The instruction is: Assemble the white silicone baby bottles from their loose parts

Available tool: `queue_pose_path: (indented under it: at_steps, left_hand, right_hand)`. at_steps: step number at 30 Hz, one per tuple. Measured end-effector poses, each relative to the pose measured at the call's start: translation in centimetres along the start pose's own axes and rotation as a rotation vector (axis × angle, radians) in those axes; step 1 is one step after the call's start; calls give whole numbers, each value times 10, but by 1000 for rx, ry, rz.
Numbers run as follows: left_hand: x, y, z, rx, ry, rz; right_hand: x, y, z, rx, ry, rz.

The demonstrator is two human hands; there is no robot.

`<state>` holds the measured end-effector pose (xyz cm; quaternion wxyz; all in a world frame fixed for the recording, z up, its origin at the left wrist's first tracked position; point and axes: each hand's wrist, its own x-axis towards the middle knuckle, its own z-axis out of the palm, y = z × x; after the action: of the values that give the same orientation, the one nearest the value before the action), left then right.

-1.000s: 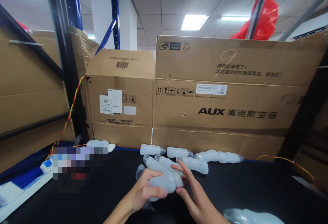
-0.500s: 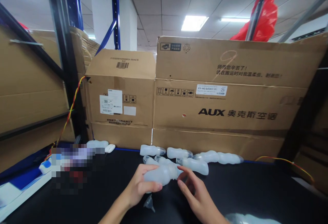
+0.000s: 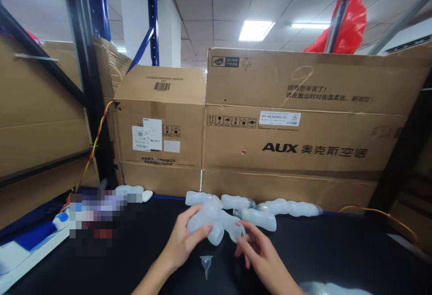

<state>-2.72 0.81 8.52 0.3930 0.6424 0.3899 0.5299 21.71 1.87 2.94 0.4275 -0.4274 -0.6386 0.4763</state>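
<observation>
One bottle (image 3: 203, 216) between left fingers (image 3: 201, 234), clear ring (image 3: 233, 233) against right fingers (image 3: 249, 248).

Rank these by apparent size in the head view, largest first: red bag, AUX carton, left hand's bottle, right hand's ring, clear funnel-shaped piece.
1. AUX carton
2. Red bag
3. Held bottle
4. Funnel-shaped piece and ring: too alike to rank.

A frosted, translucent bottle (image 3: 203, 217) is tilting in the left hand (image 3: 185, 237), its neck end pointing beyond the fingers. A clear, round ring (image 3: 232, 236) is sitting in the right hand (image 3: 259, 248), apart from the bottle.
</observation>
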Motion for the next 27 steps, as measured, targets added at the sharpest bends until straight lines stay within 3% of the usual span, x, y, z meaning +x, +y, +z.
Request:
queue_pose_path:
  at_steps: [3, 5, 8, 11, 15, 19, 24, 27]
  left_hand:
    - [3, 0, -2, -56, 160, -1]
    - [4, 1, -2, -141, 240, -5]
    - [5, 4, -2, -179, 319, 25]
    - [3, 5, 0, -42, 326, 110]
    - [-8, 3, 13, 229, 189, 223]
    - [-25, 0, 43, 402, -49, 245]
    - [-33, -12, 71, 539, -339, 81]
    - [-28, -16, 70, 608, -356, 15]
  right_hand:
    - [-6, 3, -3, -120, -190, 143]
    - [-10, 1, -3, -180, -244, 179]
    - [-13, -6, 0, -216, -249, 142]
    - [-16, -10, 6, -244, -259, 38]
    - [-20, -2, 12, -232, -308, -131]
    - [-14, 5, 5, -280, -106, -198]
    - [6, 0, -26, -422, 108, -240]
    - [11, -2, -40, -489, 203, -267]
